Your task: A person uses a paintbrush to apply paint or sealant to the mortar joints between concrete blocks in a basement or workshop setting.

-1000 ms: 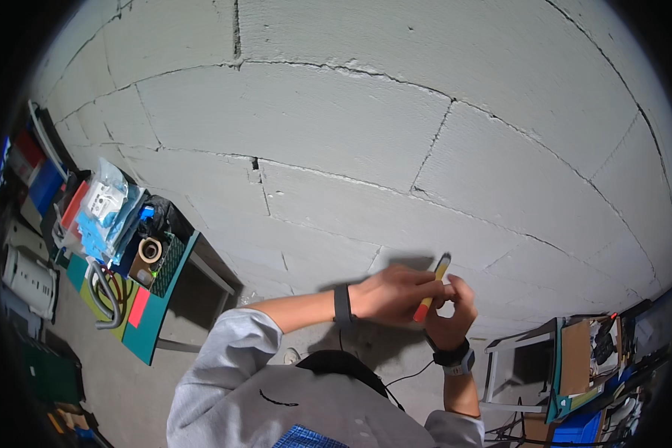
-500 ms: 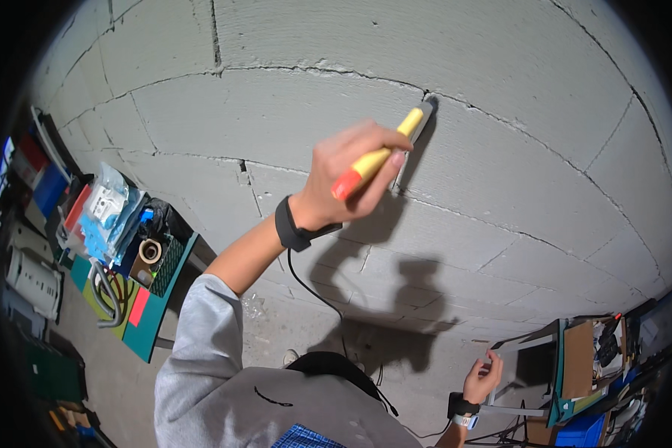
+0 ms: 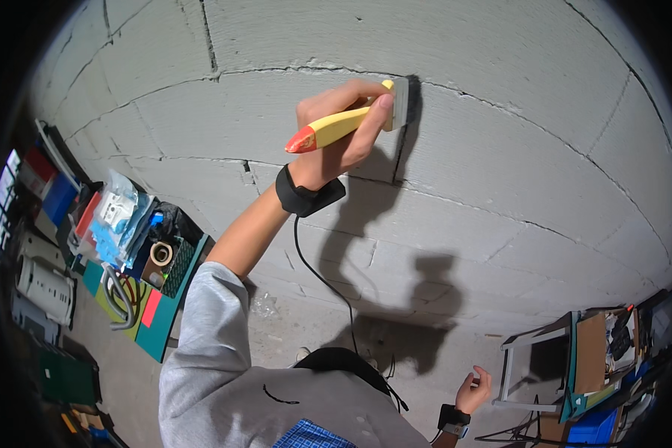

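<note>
Yellow and red, the handle of a wide flat brush (image 3: 340,125) slants across the person's left hand (image 3: 355,147), whose fingers are wrapped around it close to the grey metal band. Its dark bristles (image 3: 414,97) are up at the pale block wall (image 3: 515,149), just below a long level crack and at the top of an upright joint (image 3: 399,158). They seem to press on the surface, though the exact contact is hard to tell.

The right hand (image 3: 473,392) hangs low, well apart from the wall, its fingers loosely curled with nothing seen between them. It is nearest the desk on the right (image 3: 573,358), which carries a cardboard piece (image 3: 591,355).

The step in hand appears to be brushing the wall where the two lines meet. The next move likely calls for a firm grip, the bristle edge lined up with the upright joint, and even pressure down it. The arm's shadow falls over the lower part, so that stretch may be harder to see. The black cable (image 3: 325,278) below the left wristband (image 3: 295,198) should have slack enough for the stroke.
</note>
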`<move>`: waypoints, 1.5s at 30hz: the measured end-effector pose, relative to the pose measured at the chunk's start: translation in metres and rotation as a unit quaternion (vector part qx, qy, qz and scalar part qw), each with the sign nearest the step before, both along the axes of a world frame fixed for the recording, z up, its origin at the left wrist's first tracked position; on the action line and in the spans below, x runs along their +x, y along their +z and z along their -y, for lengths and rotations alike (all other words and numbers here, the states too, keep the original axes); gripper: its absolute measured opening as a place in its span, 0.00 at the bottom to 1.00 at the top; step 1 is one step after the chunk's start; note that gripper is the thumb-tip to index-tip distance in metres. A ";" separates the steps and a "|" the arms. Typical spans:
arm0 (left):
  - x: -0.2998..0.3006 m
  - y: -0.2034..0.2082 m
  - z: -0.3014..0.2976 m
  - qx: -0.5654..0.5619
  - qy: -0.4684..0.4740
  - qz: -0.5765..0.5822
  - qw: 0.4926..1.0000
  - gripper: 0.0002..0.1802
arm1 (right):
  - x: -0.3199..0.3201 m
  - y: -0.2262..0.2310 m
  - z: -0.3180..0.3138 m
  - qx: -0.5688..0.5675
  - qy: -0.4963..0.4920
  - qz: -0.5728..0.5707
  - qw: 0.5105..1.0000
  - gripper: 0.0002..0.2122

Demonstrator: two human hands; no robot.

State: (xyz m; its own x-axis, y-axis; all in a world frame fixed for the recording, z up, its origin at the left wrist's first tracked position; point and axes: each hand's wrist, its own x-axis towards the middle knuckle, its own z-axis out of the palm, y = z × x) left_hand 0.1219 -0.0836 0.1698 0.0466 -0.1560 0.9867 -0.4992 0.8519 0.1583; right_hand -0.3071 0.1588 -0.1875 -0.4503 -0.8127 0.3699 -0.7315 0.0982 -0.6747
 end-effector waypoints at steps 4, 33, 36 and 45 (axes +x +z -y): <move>0.000 0.009 0.011 -0.016 0.007 0.058 0.998 0.07 | 0.002 0.001 0.003 -0.009 0.028 -0.009 1.000 0.09; 0.093 -0.005 -0.030 0.085 0.107 0.060 0.989 0.15 | -0.006 -0.054 0.005 0.193 0.079 0.018 0.978 0.07; 0.059 -0.004 -0.015 0.007 0.048 0.137 0.989 0.11 | 0.003 -0.044 0.018 0.209 0.103 0.050 0.971 0.07; 0.147 -0.014 -0.044 -0.012 0.269 0.004 0.963 0.11 | 0.016 -0.039 0.032 0.205 0.129 0.032 0.970 0.07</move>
State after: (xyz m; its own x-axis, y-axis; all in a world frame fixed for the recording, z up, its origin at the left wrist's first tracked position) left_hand 0.2693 -0.0395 0.1558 0.1072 -0.0889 0.9903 -0.8703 0.4731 0.1367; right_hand -0.2915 0.1268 -0.2262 -0.2241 -0.9741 -0.0301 -0.7252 0.1873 -0.6626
